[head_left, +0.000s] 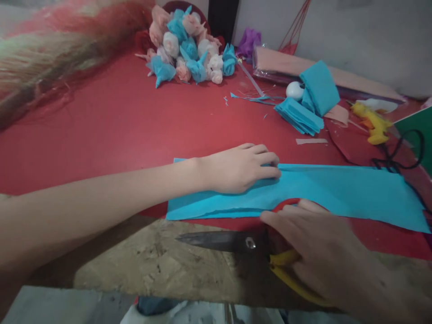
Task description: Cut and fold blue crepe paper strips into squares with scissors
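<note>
A long folded strip of blue paper [337,189] lies along the front of the red table. My left hand [248,168] rests palm down on its left half, fingers slightly curled and apart, with nothing held. At the paper's front edge my right hand [313,243] grips scissors [219,240] with red and yellow handles. The scissor blades are together and point left, just in front of the paper, over the bare tan board edge. The lower part of my right hand is somewhat blurred.
Paper flowers [189,47] are piled at the back. Blue folded squares [299,117], a white ball [294,91] and a yellow glue gun [373,121] with a black cord lie back right. Wrapped pink paper [354,81] lies by the wall; fluffy strands [60,49] fill the back left.
</note>
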Demonstrator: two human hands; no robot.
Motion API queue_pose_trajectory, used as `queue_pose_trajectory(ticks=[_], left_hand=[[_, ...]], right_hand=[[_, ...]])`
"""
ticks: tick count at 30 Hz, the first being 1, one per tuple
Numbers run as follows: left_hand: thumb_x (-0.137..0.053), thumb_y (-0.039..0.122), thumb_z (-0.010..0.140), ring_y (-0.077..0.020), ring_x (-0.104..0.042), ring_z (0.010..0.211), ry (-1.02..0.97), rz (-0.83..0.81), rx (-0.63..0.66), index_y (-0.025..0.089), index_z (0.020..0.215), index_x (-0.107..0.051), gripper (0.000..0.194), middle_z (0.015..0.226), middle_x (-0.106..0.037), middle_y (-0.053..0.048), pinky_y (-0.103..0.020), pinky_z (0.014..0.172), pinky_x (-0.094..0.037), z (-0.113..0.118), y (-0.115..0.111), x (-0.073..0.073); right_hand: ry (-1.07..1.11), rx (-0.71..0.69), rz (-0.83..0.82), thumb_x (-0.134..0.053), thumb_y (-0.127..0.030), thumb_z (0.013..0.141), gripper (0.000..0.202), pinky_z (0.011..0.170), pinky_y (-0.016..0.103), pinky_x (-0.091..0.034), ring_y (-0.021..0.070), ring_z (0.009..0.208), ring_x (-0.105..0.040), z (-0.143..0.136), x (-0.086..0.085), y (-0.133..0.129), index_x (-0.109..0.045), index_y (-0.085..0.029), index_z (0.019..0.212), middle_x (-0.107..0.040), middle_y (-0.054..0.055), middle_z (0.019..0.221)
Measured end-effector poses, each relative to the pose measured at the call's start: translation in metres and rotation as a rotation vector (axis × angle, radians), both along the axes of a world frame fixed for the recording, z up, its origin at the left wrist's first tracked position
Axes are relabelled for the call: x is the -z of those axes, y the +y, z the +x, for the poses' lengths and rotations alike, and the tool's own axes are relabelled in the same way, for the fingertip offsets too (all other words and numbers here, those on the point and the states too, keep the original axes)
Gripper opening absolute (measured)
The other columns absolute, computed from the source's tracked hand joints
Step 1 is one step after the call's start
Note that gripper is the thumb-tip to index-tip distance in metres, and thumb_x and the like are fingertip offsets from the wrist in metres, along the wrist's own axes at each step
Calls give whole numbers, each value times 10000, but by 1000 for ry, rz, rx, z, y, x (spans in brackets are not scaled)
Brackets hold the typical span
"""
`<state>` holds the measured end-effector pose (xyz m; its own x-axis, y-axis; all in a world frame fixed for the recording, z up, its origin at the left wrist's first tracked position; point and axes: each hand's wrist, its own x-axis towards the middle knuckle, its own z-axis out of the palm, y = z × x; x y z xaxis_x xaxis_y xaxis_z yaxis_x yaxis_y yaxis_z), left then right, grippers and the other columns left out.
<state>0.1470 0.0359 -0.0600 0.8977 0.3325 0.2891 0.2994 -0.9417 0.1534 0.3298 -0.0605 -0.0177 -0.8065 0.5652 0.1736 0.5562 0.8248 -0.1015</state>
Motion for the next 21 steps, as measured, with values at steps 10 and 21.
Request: queue_pose_trajectory(ticks=[10, 21], left_hand=[[-410, 180, 897, -259, -496, 1050, 9, -26, -1, 166, 1162, -564, 307, 1240, -550, -113, -382, 918, -401, -1, -1, -3], [-413, 234, 921, -250, -517, 1032, 32, 20, -20, 168, 1153, -572, 289, 1203, -571, -120, -395, 914, -434, -1, -3, -9]], right_hand=[[64, 818, 136, -635, -195, 752, 279, 507, 270, -441, 175, 582, -613, 62, -29, 26, -570, -265, 1014, -678, 29, 728], [0, 507, -176, -575, -176, 730, 303, 639, 288, -471, 217, 790, -654, 5, -8, 139, -592, -154, 1031, -707, 84, 894]])
